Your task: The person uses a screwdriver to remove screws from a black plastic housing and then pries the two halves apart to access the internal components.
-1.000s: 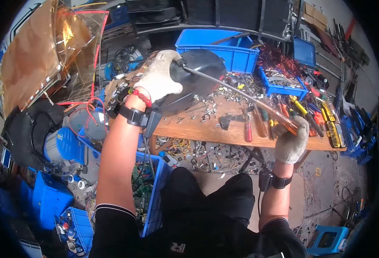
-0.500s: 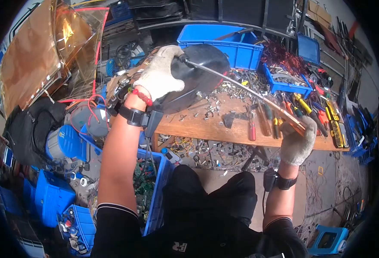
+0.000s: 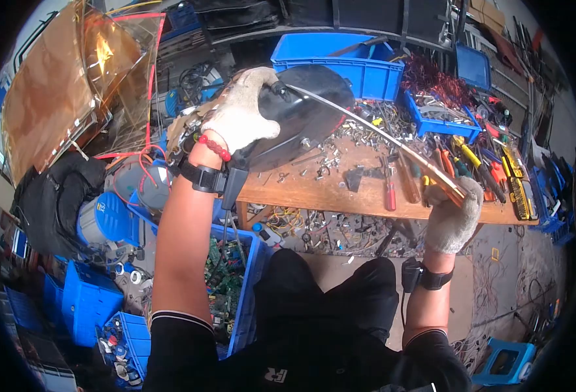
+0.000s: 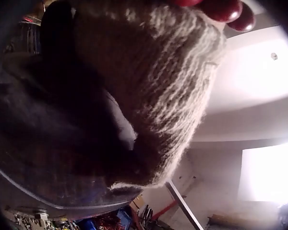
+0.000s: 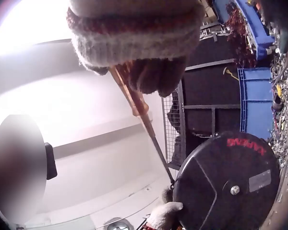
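My gloved left hand (image 3: 241,114) grips the edge of a round black housing (image 3: 317,98), which stands tilted on the bench. In the right wrist view, the face of this housing (image 5: 216,187) shows red lettering, a central bolt and a grey label. My gloved right hand (image 3: 456,219) holds a long screwdriver (image 3: 380,136) by its amber handle (image 5: 134,98). The shaft slants up and left across the bench, with its tip right at the housing's rim, close to a small black fitting (image 3: 279,89) beside my left fingers. In the left wrist view the glove (image 4: 158,96) hides most of the grip.
On the wooden bench (image 3: 281,189) lie loose screws, a red-handled screwdriver (image 3: 390,195) and several pliers at the right. A large blue bin (image 3: 373,77) and a small blue tray (image 3: 444,127) stand behind. Circuit boards (image 3: 226,287) fill a blue crate below left.
The screwdriver tip has shifted slightly up along the rim beside the black fitting. My right hand has moved a little to the right, while the left keeps its grip on the housing.
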Demonstrator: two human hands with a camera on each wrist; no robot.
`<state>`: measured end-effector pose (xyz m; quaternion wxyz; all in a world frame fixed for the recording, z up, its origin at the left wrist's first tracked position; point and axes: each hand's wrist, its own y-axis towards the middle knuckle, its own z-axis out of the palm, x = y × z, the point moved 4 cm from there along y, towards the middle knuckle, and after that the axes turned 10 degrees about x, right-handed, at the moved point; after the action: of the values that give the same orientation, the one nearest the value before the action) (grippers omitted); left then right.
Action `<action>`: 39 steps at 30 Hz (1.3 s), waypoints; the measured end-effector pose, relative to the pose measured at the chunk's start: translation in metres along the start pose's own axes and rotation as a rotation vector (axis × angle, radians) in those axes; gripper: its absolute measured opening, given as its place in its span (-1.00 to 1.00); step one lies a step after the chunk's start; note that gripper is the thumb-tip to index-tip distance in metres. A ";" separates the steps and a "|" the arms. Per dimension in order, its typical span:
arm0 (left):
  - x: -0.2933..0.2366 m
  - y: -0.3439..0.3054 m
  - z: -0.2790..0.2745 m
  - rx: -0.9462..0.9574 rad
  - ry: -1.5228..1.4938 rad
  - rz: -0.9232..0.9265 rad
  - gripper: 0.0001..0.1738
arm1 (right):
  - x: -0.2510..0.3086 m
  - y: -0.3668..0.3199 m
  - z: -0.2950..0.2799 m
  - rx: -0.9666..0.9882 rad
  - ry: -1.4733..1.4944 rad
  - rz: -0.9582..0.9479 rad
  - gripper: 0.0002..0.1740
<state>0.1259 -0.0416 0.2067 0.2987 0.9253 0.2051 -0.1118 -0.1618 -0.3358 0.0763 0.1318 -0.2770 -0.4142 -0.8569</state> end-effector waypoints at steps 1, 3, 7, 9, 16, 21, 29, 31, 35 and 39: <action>-0.002 0.001 0.000 0.016 0.005 0.014 -0.32 | 0.000 0.000 -0.003 -0.001 -0.001 0.000 -0.53; -0.002 0.003 0.000 0.029 -0.015 -0.002 -0.32 | 0.000 -0.001 -0.007 0.069 0.043 0.015 -0.54; -0.003 0.005 0.002 0.049 -0.020 0.055 -0.32 | 0.000 -0.006 -0.015 0.024 0.025 0.020 -0.55; 0.000 0.005 0.005 0.105 -0.034 0.005 -0.13 | 0.002 -0.009 -0.032 -0.170 0.058 -0.042 -0.57; 0.004 0.013 0.008 0.176 -0.061 -0.081 0.06 | -0.001 -0.037 -0.089 -0.374 -0.572 0.062 -0.72; 0.008 0.025 0.005 0.187 -0.124 -0.160 0.05 | -0.046 -0.032 -0.142 -0.324 -0.748 0.095 -0.67; -0.012 0.032 0.007 0.241 0.051 -0.245 0.13 | -0.061 0.015 -0.127 0.306 -1.761 -0.046 -0.66; -0.013 0.034 0.007 0.240 0.064 -0.238 0.12 | -0.068 0.018 -0.136 0.299 -1.950 0.162 -0.70; -0.015 0.035 0.007 0.224 0.067 -0.248 0.11 | -0.070 0.018 -0.132 0.272 -2.025 0.113 -0.71; -0.011 0.034 0.006 0.209 0.063 -0.246 0.11 | -0.064 0.014 -0.099 0.167 -2.053 0.066 -0.67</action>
<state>0.1313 -0.0743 0.2225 0.1785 0.9223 0.3133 -0.1394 -0.1400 -0.4224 -0.0023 -0.2432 -0.8767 -0.3777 -0.1719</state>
